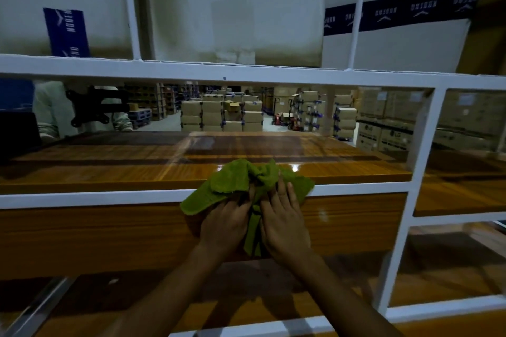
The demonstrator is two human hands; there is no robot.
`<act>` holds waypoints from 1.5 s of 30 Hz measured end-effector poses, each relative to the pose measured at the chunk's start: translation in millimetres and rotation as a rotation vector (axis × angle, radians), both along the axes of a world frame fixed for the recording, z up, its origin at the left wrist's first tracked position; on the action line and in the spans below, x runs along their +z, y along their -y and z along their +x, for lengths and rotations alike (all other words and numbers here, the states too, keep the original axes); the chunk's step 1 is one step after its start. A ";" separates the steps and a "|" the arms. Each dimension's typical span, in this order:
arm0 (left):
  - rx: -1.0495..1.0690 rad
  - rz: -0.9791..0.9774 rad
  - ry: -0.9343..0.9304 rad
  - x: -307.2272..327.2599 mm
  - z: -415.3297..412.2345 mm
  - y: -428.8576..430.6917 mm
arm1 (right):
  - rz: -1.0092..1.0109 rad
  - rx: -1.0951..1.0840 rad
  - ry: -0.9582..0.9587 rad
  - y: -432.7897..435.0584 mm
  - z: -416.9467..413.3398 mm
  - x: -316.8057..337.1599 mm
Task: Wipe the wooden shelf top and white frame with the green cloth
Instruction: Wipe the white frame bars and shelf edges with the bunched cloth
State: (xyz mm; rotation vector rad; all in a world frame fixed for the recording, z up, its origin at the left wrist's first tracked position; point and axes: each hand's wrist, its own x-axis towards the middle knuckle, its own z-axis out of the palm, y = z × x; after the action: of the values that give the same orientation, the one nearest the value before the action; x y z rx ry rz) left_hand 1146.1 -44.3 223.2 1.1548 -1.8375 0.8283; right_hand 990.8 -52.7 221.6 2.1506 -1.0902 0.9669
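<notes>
Left hand grips green cloth; right hand presses it, fingers straight, onto white frame. Next, I'd sweep along the wooden shelf top.

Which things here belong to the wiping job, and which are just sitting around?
For the job: green cloth, wooden shelf top, white frame, left hand, right hand.
Just there: white boxes above, stacked cardboard boxes behind, black bracket.

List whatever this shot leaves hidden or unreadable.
All head view.
- Fingertips of the left hand: buried in folds of the green cloth.
- Palm side of the right hand: against the cloth, grip unclear.
- Handwriting on the white box: crossed by a white frame post.
- Labels on the distant cartons: too small, blurred.
</notes>
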 end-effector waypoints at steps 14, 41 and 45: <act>0.121 0.034 0.074 12.9 -112.6 18.4 | -0.066 -0.130 -0.042 22.3 -114.5 1.9; 0.042 0.041 0.143 63.3 -255.7 60.4 | -0.265 0.034 0.518 83.2 -224.0 22.8; 0.038 0.013 0.112 60.5 -230.9 57.6 | -0.263 0.007 0.500 76.9 -201.1 23.9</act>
State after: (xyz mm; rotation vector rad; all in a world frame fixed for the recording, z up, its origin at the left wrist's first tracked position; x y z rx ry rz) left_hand 915.2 -101.9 283.7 1.1757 -1.9194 0.9213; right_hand 789.6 -129.6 245.4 1.7438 -1.0965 1.6096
